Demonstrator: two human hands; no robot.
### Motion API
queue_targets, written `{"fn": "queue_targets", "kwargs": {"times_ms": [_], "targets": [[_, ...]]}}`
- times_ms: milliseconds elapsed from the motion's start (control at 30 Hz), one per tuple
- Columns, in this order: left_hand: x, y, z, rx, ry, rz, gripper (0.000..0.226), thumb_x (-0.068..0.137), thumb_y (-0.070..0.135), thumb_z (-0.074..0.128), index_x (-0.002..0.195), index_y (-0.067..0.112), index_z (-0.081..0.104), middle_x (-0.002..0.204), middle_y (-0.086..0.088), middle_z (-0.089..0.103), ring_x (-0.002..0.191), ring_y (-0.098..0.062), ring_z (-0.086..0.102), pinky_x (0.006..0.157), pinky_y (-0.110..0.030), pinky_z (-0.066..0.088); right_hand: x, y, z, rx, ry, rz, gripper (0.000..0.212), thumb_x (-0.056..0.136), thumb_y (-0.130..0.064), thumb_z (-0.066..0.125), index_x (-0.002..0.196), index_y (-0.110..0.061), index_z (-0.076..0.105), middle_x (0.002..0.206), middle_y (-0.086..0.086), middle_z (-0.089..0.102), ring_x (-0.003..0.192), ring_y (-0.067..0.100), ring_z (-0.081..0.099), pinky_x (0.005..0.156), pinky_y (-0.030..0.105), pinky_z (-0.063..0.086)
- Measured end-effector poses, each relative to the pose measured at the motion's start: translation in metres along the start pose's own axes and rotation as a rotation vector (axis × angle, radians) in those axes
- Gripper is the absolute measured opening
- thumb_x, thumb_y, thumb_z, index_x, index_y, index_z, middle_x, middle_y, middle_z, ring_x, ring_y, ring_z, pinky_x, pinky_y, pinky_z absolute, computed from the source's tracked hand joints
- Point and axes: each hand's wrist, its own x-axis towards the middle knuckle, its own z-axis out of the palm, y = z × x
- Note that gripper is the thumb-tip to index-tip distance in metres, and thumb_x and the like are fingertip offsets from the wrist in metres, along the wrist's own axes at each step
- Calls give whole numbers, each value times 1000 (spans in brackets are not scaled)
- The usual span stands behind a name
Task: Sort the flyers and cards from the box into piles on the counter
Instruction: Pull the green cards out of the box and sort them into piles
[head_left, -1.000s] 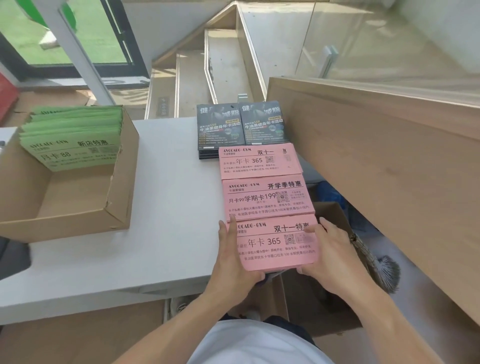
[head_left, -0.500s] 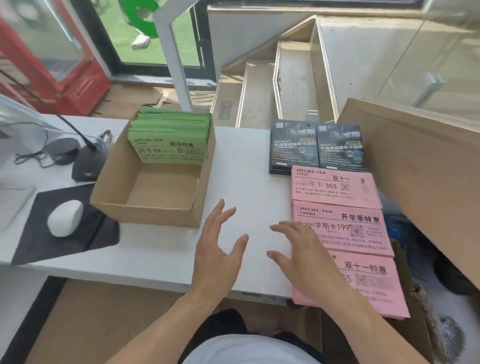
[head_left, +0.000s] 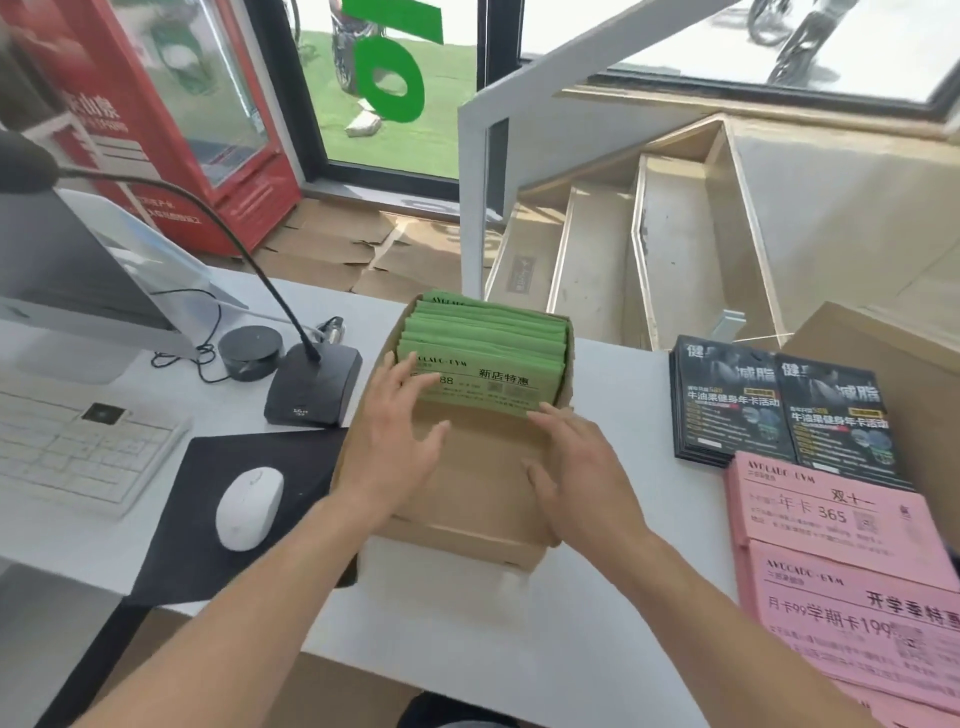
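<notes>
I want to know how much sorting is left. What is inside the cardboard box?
A stack of green flyers leans at the far end of the cardboard box. Bare floor shows nearer; the left hand and right hand cover part of it.

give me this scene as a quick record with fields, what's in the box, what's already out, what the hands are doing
box: cardboard box on the white counter, near half bare
in box: green flyers stacked leaning against the far wall
left hand: left hand open, fingers on the front green flyer
right hand: right hand open, fingers at the front flyer's lower right corner
sorted piles: black flyers in two side-by-side stacks; pink flyers in a row nearer the person
left of box: desk microphone, white mouse, keyboard
</notes>
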Motion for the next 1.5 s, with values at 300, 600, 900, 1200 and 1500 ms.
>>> {"fn": "queue_targets", "kwargs": {"times_ms": [300, 600, 900, 1200, 1500], "targets": [[55, -50, 6, 367, -313, 192, 88, 95, 50, 57, 160, 34, 0, 168, 12, -1, 154, -13, -14, 126, -49, -5, 65, -12, 32, 65, 36, 97, 63, 99, -21, 56, 156, -24, 29, 165, -7, 17, 153, 10, 1, 125, 31, 2], [95, -71, 4, 320, -257, 196, 84, 93, 47, 61, 160, 30, 14, 168, 10, 11, 156, -14, -2, 126, -50, 2, 111, -21, 48, 36, 72, 73, 62, 95, -9, 58, 152, -19, 38, 161, -2, 29, 153, 16, 10, 126, 39, 8], [96, -71, 8, 402, -175, 188, 72, 91, 25, 64, 155, 28, 30, 129, 9, 63, 130, -15, 48, 121, -52, 21, 123, -18, 49, -160, 239, -34, 52, 76, 2, 73, 125, -16, 64, 100, -1, 69, 100, 21, 53, 107, 51, 41], [98, -75, 13, 337, -62, 174, 68, 89, 13, 64, 151, 22, 38, 127, 4, 65, 125, -19, 54, 117, -48, 31, 124, -17, 49, -392, 203, -83, 74, 81, -3, 65, 149, -21, 43, 148, 1, 50, 144, 27, 35, 125, 43, 11], [97, -75, 12, 344, -95, 168, 82, 94, 23, 60, 161, 25, 14, 167, 6, 20, 154, -13, 17, 125, -46, 16, 122, -13, 52, -404, 233, -81, 73, 76, -3, 69, 143, -21, 47, 122, 4, 59, 111, 28, 52, 110, 38, 33]]}}
